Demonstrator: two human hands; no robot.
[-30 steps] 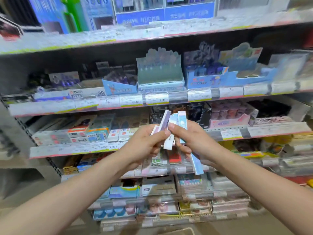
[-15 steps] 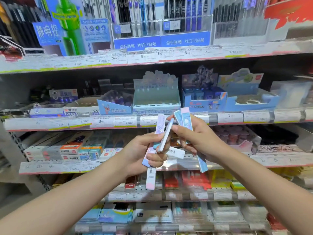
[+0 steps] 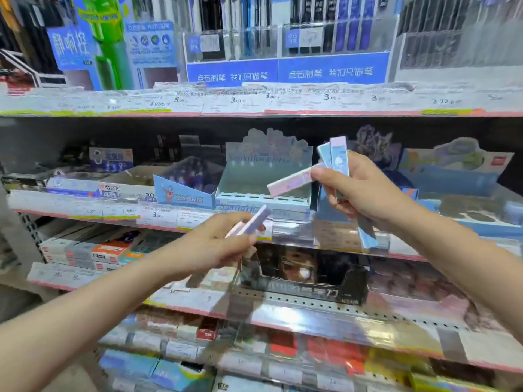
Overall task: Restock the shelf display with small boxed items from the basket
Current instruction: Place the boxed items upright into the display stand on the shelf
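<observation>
My right hand (image 3: 359,190) grips several slim pastel boxes; one pink-lilac box (image 3: 294,181) sticks out leftward from my thumb and fingertips, over the pale blue-green display carton (image 3: 254,179) on the middle shelf. Two more slim boxes (image 3: 335,154) stand up above my fingers and a blue slim box (image 3: 368,233) hangs below the palm. My left hand (image 3: 218,244) sits lower and to the left, closed on two or so slim lilac and pink boxes (image 3: 253,223). The display carton's slots look empty. No basket is in view.
Shelf rails with price labels (image 3: 254,100) run across at several heights. A blue angled carton (image 3: 184,190) stands left of the display carton and blue cartons (image 3: 452,176) to its right. Pen racks (image 3: 283,38) fill the top shelf; flat packs lie on the lower shelves.
My hands have parted: the right one rose toward the display carton with a pink box held out, the left one dropped away to the left. The view tilted upward along the shelves.
</observation>
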